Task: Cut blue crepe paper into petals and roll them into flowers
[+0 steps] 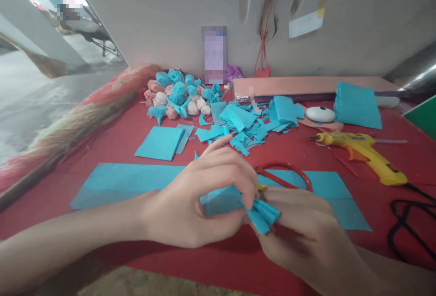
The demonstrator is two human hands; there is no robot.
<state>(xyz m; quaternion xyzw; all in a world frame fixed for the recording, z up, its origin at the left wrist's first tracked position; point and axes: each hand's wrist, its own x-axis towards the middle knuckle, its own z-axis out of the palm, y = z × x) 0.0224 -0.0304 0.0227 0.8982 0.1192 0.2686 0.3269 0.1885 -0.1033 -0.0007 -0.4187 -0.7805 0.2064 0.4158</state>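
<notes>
My left hand (pixel 207 196) pinches a small folded bundle of blue crepe paper (pixel 262 214) between thumb and forefinger, its other fingers loosely curled. From the other side, my right hand (pixel 306 223) closes on the same bundle, its fingertips partly hidden. The layered paper ends stick out between the two hands. Behind them a long blue crepe paper strip (pixel 129 185) lies flat across the table. Scissors with red handles (pixel 303 173) rest on this strip, their blades hidden by my hands.
Blue, pink and white paper flowers (pixel 179 91) are heaped at the back left. Blue scraps (pixel 238 119) lie mid-table, with a folded blue square (pixel 160 143) nearby. To the right are a yellow glue gun (pixel 368 148), its black cord (pixel 391 228) and a white oval object (pixel 320 114).
</notes>
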